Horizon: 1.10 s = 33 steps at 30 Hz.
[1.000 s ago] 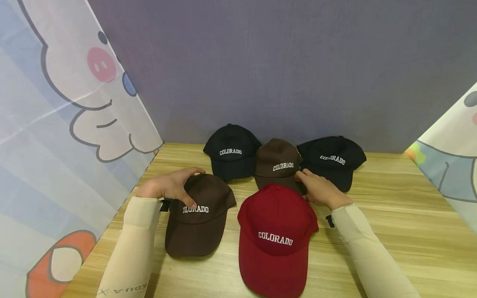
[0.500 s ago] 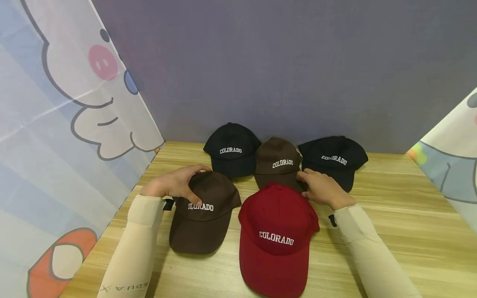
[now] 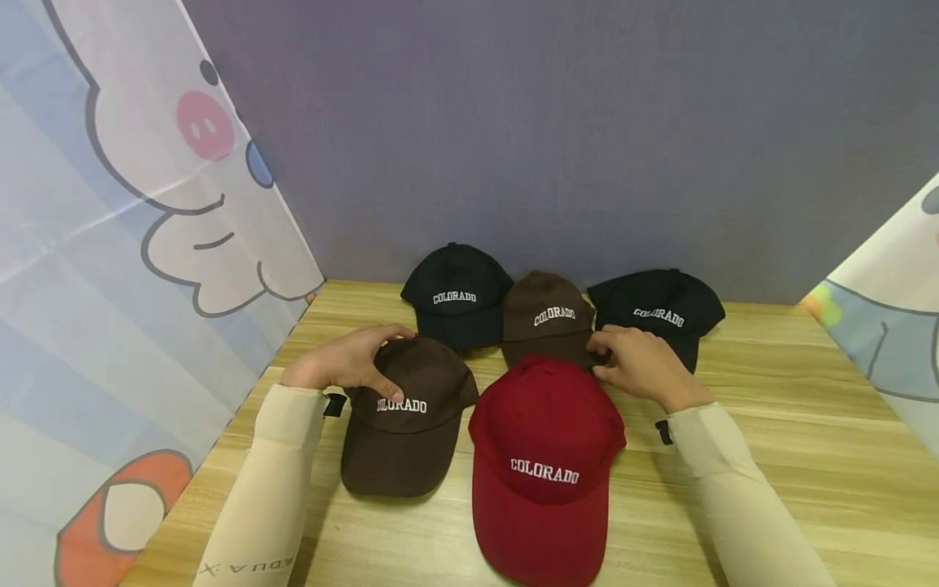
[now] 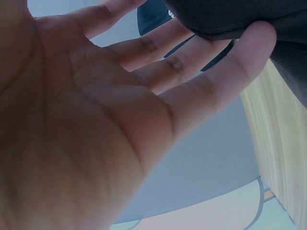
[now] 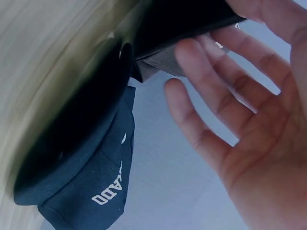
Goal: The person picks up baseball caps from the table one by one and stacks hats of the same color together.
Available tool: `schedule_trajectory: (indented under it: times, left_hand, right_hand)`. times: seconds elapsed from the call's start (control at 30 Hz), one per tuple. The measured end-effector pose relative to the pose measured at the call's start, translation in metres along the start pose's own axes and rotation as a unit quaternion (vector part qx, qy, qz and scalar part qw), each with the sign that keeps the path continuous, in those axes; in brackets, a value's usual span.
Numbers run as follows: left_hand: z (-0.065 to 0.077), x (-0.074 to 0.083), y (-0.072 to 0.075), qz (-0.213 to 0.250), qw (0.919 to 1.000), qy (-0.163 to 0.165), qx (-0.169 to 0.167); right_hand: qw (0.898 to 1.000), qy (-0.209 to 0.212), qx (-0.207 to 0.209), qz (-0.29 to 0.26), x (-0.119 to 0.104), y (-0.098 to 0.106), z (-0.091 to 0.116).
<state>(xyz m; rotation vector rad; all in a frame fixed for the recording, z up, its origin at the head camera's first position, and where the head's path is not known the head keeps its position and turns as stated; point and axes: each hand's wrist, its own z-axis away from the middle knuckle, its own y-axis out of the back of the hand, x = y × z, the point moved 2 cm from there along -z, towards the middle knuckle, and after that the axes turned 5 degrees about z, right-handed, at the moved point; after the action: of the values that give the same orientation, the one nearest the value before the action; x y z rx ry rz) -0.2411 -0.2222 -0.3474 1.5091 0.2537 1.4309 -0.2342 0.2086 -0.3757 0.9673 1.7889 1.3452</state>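
Note:
In the head view my left hand (image 3: 341,360) grips the crown of a brown baseball cap (image 3: 399,465) at front left. Its thumb lies over the white COLORADO lettering, and the other fingers reach behind the crown. My right hand (image 3: 645,367) pinches the right side of the brim of a second brown cap (image 3: 546,293), farther back. A red cap (image 3: 543,432) in front covers part of that brim. The left wrist view has the dark cap edge (image 4: 216,19) at my fingertips. In the right wrist view, the dark brim (image 5: 184,24) lies between thumb and fingers.
Two black caps flank the rear brown one: the left black cap (image 3: 455,273) and the right black cap (image 3: 671,289), partly behind my right hand. All are on a wooden table (image 3: 792,424). A grey panel (image 3: 557,147) stands behind, with a cartoon-printed cloth (image 3: 73,326) at left.
The front brown cap has shifted a little right and away with my left hand. The rear brown cap has tipped slightly, its lettering higher, as my right hand moved up and right.

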Motion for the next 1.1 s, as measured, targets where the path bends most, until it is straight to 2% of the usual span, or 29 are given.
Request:
schedule_trajectory:
  times: [0.2,0.5,0.87,1.1]
  left_hand:
    - [-0.0009,0.0000,0.0007,0.000,0.9999,-0.012,0.003]
    - [-0.0004,0.0022,0.0002,0.004,1.0000,-0.002,-0.002]
    - [0.0002,0.0059,-0.0002,0.002,1.0000,0.001,-0.005]
    - [-0.0004,0.0061,0.0002,0.005,0.9999,0.008,-0.009]
  right_hand:
    - [0.999,0.004,0.035,0.014,-0.0012,0.0054,-0.0016]
    - [0.999,0.003,0.032,0.014,-0.0018,-0.0007,-0.0042]
    - [0.991,-0.011,0.133,0.019,0.0017,0.0010,-0.0035]
    - [0.985,-0.029,0.171,0.011,0.0065,0.0021,-0.0025]
